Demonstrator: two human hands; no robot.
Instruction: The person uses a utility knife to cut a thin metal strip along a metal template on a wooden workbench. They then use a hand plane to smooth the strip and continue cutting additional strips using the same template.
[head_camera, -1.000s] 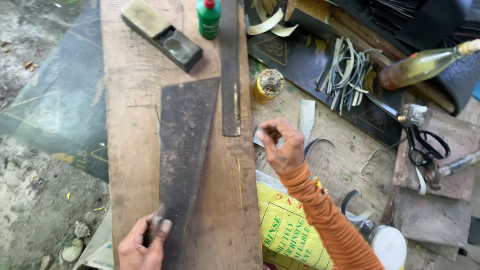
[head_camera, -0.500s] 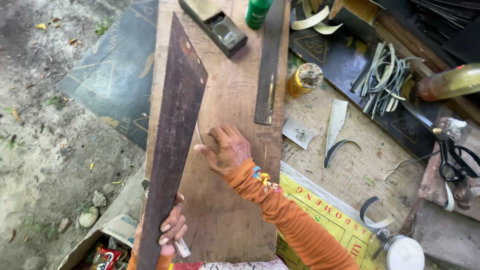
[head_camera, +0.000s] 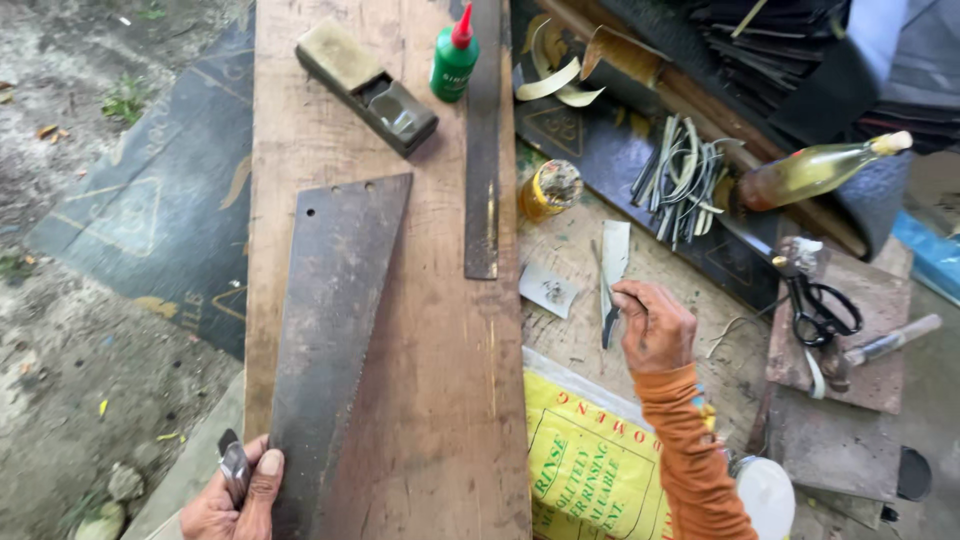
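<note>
A rusty saw blade (head_camera: 335, 340), wide at the far end and narrowing toward the person, lies flat on a long wooden plank (head_camera: 420, 400); three small holes show along its far edge; the left hand (head_camera: 235, 500) is closed on its near end, thumb on top of the metal, fingers wrapped round a dark handle stub (head_camera: 232, 465). The right hand (head_camera: 655, 328), in an orange sleeve, is off the plank on the worktop (head_camera: 570, 325); its fingers pinch the near end of a thin pale strip (head_camera: 612, 265) that points away from the person; just beside it lies a small grey square scrap (head_camera: 547, 290).

On the plank beyond the blade sit a block plane (head_camera: 368, 85), a green glue bottle with a red tip (head_camera: 453, 58), and a long dark metal bar (head_camera: 483, 150) running along the right edge; next to the bar, on the worktop, stands a small yellow jar (head_camera: 548, 188); further right are a bundle of curved strips (head_camera: 678, 175), a bottle of yellowish liquid (head_camera: 815, 170) lying on its side, and black scissors (head_camera: 820, 305) on a brown board; a yellow printed sack (head_camera: 590, 470) lies under the right forearm; to the left of the plank is bare ground.
</note>
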